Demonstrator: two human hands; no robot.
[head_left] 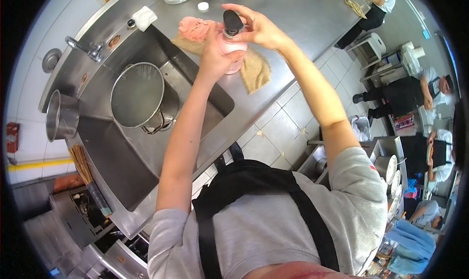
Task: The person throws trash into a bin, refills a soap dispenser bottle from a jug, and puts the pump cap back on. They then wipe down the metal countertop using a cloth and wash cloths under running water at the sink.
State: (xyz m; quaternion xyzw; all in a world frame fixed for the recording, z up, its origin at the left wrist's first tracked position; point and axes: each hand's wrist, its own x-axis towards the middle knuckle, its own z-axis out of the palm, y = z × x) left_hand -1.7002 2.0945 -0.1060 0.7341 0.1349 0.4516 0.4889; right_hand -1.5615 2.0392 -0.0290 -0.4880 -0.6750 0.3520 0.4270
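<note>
One pump bottle [234, 67] was at 12 o'clock, beyond the sink [115, 166] edge; left hand [215, 57] fingers wrapped its body, right hand [256, 30] fingers curled round its black pump head [233, 21]. From it: open counter [303, 15] ran toward 2, front edge at 5. Two cloths: pink [195, 29] at 10, tan [256, 75] showing at 4. One pot [171, 103] at 8

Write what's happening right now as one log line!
left hand: around rounded pink bottle; right hand: at its black top; tan woven cloth: on grey steel counter; round steel pot: in steel sink
</note>
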